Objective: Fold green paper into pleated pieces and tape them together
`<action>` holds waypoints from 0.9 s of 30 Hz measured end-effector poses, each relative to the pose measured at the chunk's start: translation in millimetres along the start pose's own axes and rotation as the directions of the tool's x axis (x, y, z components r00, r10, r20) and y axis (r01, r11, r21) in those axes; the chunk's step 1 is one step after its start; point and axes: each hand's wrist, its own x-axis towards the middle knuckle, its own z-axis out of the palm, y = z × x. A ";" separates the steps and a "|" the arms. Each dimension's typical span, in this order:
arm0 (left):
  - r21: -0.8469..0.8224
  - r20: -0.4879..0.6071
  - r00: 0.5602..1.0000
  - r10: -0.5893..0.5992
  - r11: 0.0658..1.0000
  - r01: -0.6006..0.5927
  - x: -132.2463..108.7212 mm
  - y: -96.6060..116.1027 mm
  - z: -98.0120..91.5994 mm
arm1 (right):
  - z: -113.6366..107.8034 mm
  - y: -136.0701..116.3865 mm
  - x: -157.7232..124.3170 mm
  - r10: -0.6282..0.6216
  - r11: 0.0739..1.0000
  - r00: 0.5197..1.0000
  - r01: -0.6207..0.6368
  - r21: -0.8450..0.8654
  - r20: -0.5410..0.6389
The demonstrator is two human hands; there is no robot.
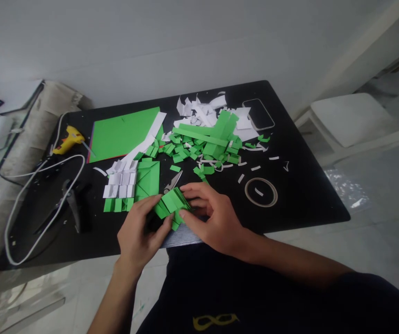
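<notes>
Between my two hands is a folded green paper piece (172, 202), made of pleated strips. My left hand (138, 227) pinches its left side between thumb and fingers. On its right edge, my right hand (216, 215) grips with the thumb in front and the fingers behind. Scissors (173, 182) lie just beyond the piece, their handles partly hidden. Left of them is a folded white and green paper assembly (120, 184), beside a creased green sheet (148, 181). Under my hands a grey striped surface (181, 236) shows at the table's front edge.
Green folded bits (188, 148) and white scraps (202, 113) are heaped at the back. A yellow glue gun (70, 140), white cable (81, 171) and pliers (72, 204) lie left. Flat green sheets (126, 132) lie behind. A tape ring (261, 192) sits right on the black table (300, 204).
</notes>
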 end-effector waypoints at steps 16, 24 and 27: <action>0.013 -0.047 0.979 0.196 0.981 -0.196 2.6 3.2 -4.4 | 1.1 -6.6 -0.4 -0.020 0.994 0.999 0.017 -0.105 -0.030; 0.003 -0.038 0.975 0.217 0.976 -0.217 4.0 4.8 -5.1 | 0.3 -5.6 -1.6 -0.004 0.994 1.000 0.001 -0.107 -0.031; 0.006 -0.027 0.975 0.222 0.975 -0.222 5.6 6.9 -5.5 | 0.9 -5.2 -1.9 0.020 0.996 0.999 -0.023 -0.090 -0.030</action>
